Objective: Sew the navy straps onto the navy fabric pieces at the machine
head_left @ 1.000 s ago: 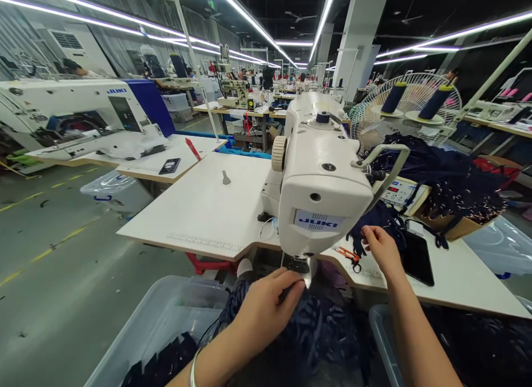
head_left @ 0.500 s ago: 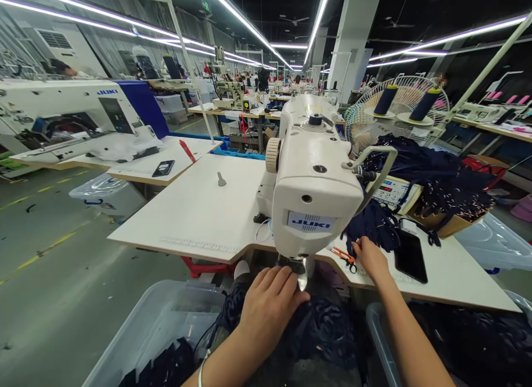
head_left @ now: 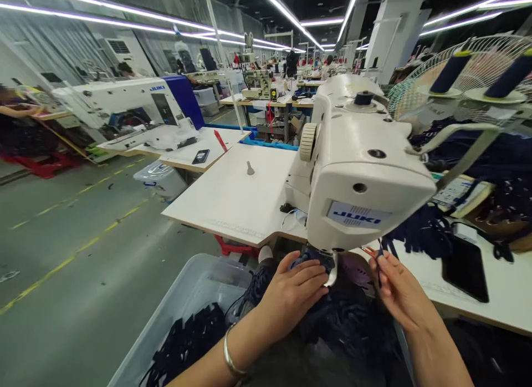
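Note:
A white JUKI sewing machine [head_left: 366, 182] fills the middle of the view. Beneath its head, my left hand [head_left: 293, 290] lies over navy fabric [head_left: 307, 254] next to the metal presser part, fingers together and thumb on the near side. What the fingertips grip is partly hidden. To the right of the machine head, my right hand [head_left: 401, 284] pinches a narrow navy fabric strip [head_left: 379, 259] above the table edge. Orange thread snips [head_left: 368, 251] show just behind that strip. More navy strips [head_left: 344, 326] are heaped in my lap.
A navy strip pile [head_left: 424, 232] and a black phone [head_left: 465, 268] lie on the table at right. A clear plastic bin [head_left: 208, 270] holding navy pieces stands at lower left. On the white tabletop [head_left: 224, 193] is a small grey tool [head_left: 250, 168]. Another JUKI machine [head_left: 137, 101] stands left.
My right hand has come away from the navy pile toward the machine head, now with a strip in its fingers. My left hand stays by the needle area. The view has turned left.

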